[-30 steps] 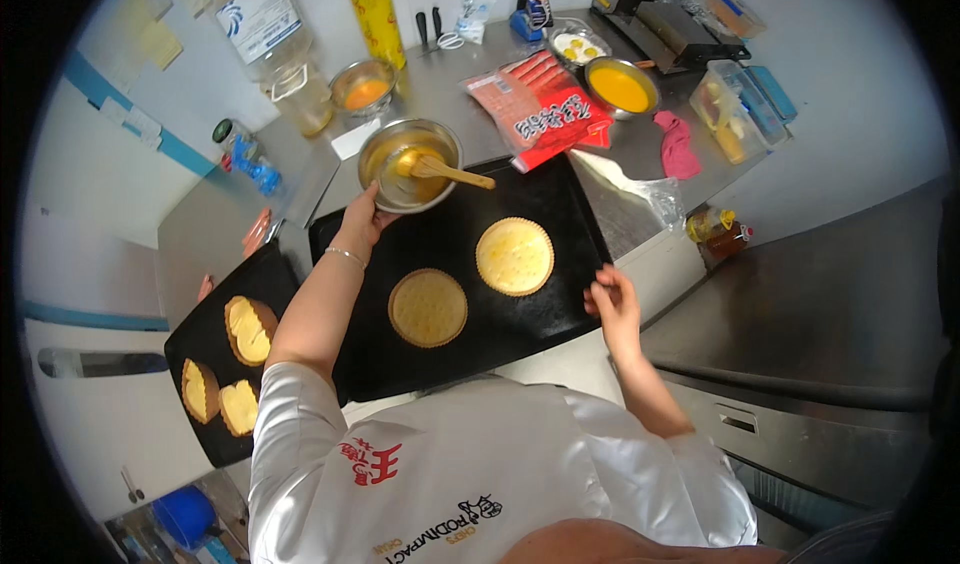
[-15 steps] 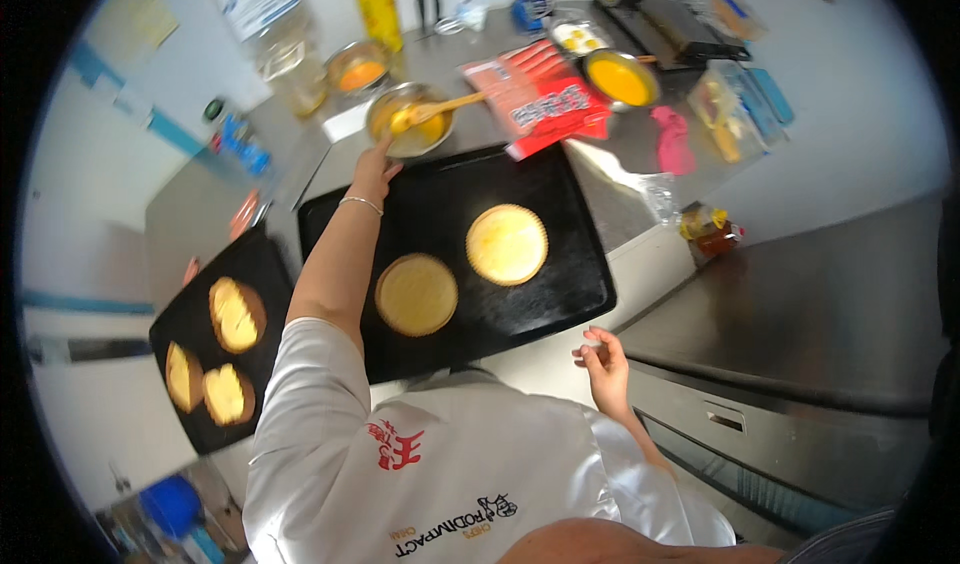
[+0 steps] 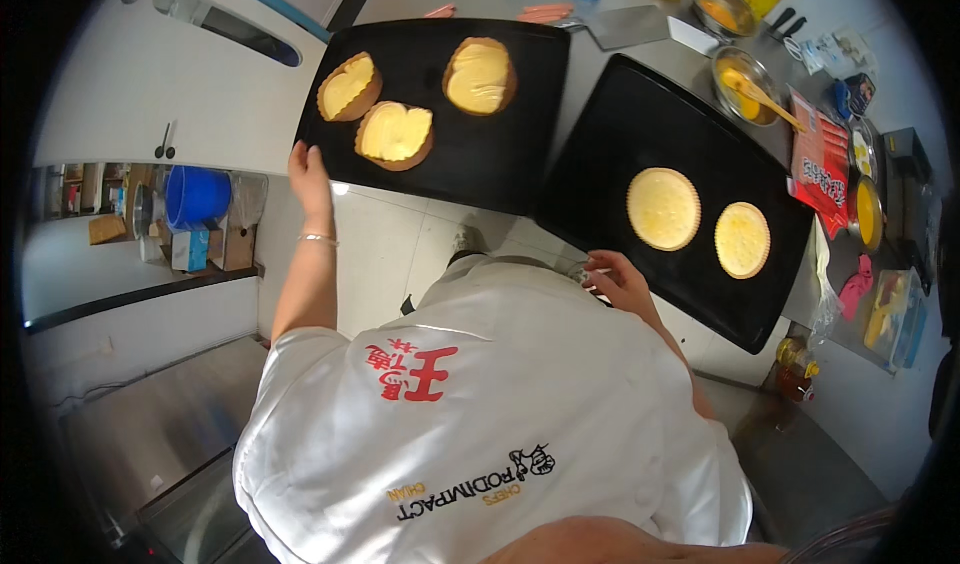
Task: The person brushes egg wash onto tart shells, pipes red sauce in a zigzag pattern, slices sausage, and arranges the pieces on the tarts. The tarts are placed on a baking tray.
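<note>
My left hand (image 3: 308,169) grips the near left corner of a black baking tray (image 3: 480,169). That tray carries three brown tart shells filled with pale cream (image 3: 395,132). My right hand (image 3: 615,276) hovers with loosely curled fingers at the near edge of a second black tray (image 3: 620,124) and holds nothing. On the second tray lie two round shells with yellow filling (image 3: 663,207), side by side. Beyond it stands a metal bowl of yellow batter (image 3: 745,82) with a wooden spoon in it.
A second metal bowl (image 3: 725,9), a red packet (image 3: 820,154) and small containers crowd the steel counter to the right. A bottle (image 3: 795,369) stands at the counter's near right. A blue bucket (image 3: 195,194) sits on a low shelf at left. Tiled floor shows below the trays.
My left hand has left the batter bowl and taken hold of the corner of the tray with three tarts. My head has turned left, so both trays shifted right in view.
</note>
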